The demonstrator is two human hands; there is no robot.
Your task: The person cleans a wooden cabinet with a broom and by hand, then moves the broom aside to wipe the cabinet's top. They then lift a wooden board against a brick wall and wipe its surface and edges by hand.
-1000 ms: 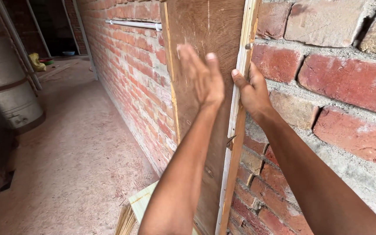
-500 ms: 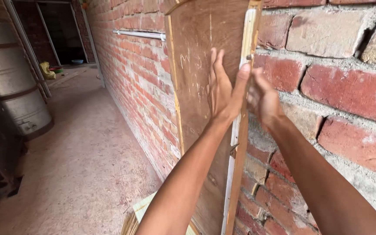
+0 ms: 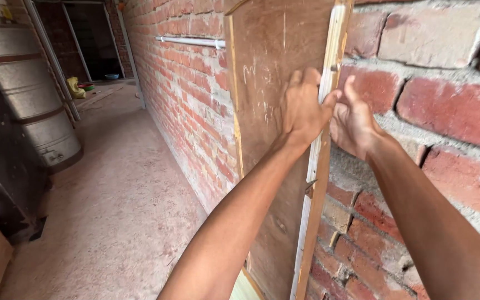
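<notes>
Both arms reach forward and up toward a brown wooden board (image 3: 276, 111) that stands upright against the brick wall (image 3: 195, 72). The left hand (image 3: 304, 108) is seen from the back, wrist straight, with its fingers (image 3: 310, 78) curled over the board's right edge, gripping the pale wooden strip (image 3: 329, 83) that runs down that edge. The right hand (image 3: 356, 119) comes in from the other side of the strip, palm turned toward the wall; its fingers (image 3: 349, 89) are half open, the thumb touching the strip, and whether they truly clasp it cannot be told, since the strip hides part of them. A nail tip (image 3: 310, 186) sticks out of the strip lower down, below the left wrist. A white pipe (image 3: 190, 41) is fixed along the wall beyond the board, and a grey metal drum (image 3: 34, 94) stands at the far left on the dusty floor (image 3: 118, 211). A second ago the left hand lay flat and open on the board's face, fingers spread, while the right hand held the strip from its side; half a second ago the left hand had slid to the edge, overlapping the right. Now the left fingers have closed around the strip, and both hands sit lower in view as the camera has tilted and drawn closer to the board.
</notes>
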